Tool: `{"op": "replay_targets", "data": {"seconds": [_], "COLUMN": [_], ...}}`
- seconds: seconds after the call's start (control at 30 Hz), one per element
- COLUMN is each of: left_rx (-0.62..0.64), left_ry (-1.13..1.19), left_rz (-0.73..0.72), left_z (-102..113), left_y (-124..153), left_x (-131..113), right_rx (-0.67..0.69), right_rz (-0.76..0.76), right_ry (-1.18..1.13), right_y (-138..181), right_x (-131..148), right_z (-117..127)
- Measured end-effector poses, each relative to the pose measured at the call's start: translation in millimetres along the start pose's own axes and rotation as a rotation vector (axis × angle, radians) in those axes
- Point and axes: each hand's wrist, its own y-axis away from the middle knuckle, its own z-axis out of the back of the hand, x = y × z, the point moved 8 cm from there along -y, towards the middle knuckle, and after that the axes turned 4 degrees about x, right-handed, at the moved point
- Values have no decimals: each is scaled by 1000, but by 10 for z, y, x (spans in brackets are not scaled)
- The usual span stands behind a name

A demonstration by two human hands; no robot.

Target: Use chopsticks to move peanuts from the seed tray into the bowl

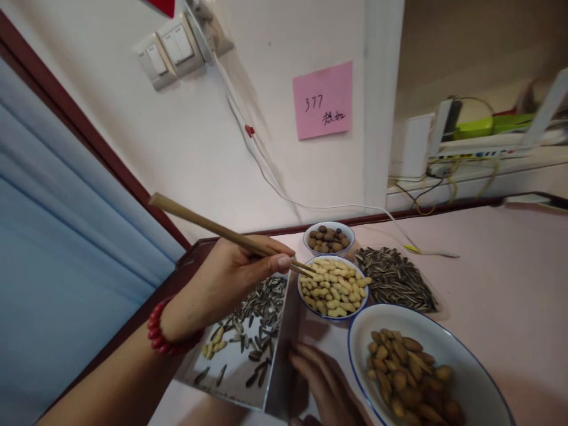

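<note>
My left hand (235,278), with a red bead bracelet (155,331) on the wrist, is closed around wooden chopsticks (199,222). Their tips rest over the left side of a blue-rimmed bowl of peanuts (335,287). Below this hand lies a shallow box (279,349) with striped sunflower seeds (261,313) and a few peanuts (214,344) inside; the hand hides part of it. My right hand (326,384) is at the box's right side, fingers stretched out towards its wall and the thumb low, partly cut off by the frame's edge.
Behind the peanuts stands a bowl of round brown nuts (328,239). A pile of sunflower seeds (394,278) lies to the right. A large bowl (364,343) with almond-like nuts (408,373) is at front right. A white cable (332,206) runs onto the table; a blue curtain (66,236) hangs left.
</note>
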Motion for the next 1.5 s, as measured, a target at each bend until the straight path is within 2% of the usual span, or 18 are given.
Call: {"op": "replay_targets", "data": {"seconds": [0.13, 0.27, 0.37, 0.47, 0.67, 1.07, 1.3, 1.5], "left_rx": [-108, -119, -75, -36, 68, 59, 62, 66], "left_ry": [-164, -223, -190, -214, -268, -239, -297, -323], "left_rz": [160, 348, 445, 504, 536, 549, 566, 564], "left_z": [396, 653, 684, 648, 520, 497, 468, 449], "left_y": [474, 953, 1227, 1383, 1414, 1402, 1419, 1379], "left_x": [179, 554, 903, 1159, 1303, 1303, 1360, 1351], "right_rx": [-9, 7, 19, 34, 53, 68, 62, 7], "right_rz": [21, 27, 23, 21, 0, -8, 9, 38], "right_ry": [38, 44, 44, 34, 35, 57, 74, 51], "right_y": [71, 137, 162, 169, 152, 137, 151, 178], "right_x": [-72, -135, -156, -162, -141, -118, -142, -167], "right_z": [-82, -158, -161, -146, -94, -72, -88, -109]}}
